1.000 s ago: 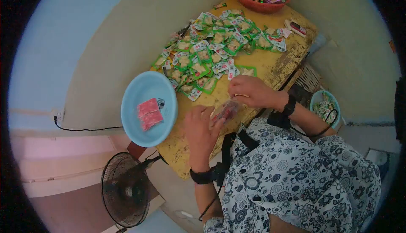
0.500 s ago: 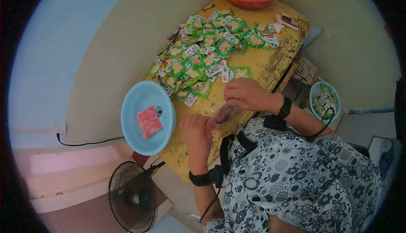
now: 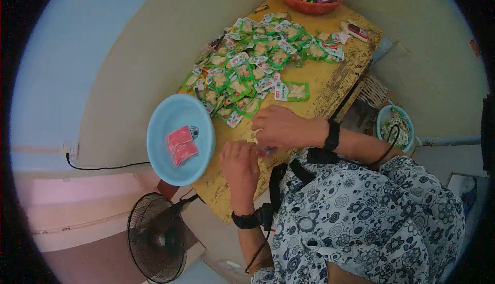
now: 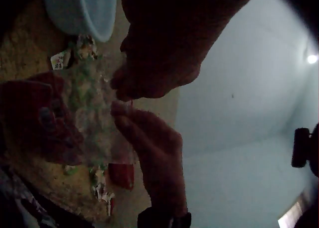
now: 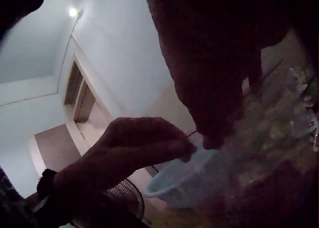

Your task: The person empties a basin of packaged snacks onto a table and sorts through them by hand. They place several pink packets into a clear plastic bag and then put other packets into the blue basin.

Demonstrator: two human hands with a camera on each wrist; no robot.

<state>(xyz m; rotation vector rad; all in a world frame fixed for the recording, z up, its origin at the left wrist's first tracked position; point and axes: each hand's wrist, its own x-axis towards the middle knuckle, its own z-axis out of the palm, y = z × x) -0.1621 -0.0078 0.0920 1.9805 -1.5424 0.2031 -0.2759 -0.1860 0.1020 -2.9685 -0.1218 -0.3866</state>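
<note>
Both hands meet low over the near side of the table. My left hand (image 3: 240, 166) and my right hand (image 3: 286, 128) pinch the top edge of a clear plastic zip bag (image 4: 92, 106), close beside each other. A thin red strip (image 5: 269, 71) runs along that edge. Dark red contents (image 4: 35, 118) fill the bag's lower part, and through its clear upper part the packets behind show. In the head view the hands hide most of the bag. A blue basin (image 3: 154, 121) with flat pink packs (image 3: 182, 145) inside stands left of my left hand.
Green-edged snack packets (image 3: 247, 70) lie heaped across the yellow table (image 3: 330, 85). At the far end are a red basket (image 3: 312, 8) of wrapped sweets and a phone (image 3: 357, 31). A fan (image 3: 157, 237) stands off the near left; a light blue bucket (image 3: 396, 129) is at the right.
My right hand has moved left and down, from the bag's far end to beside my left hand. The bag was in plain view between the hands before and is now mostly covered.
</note>
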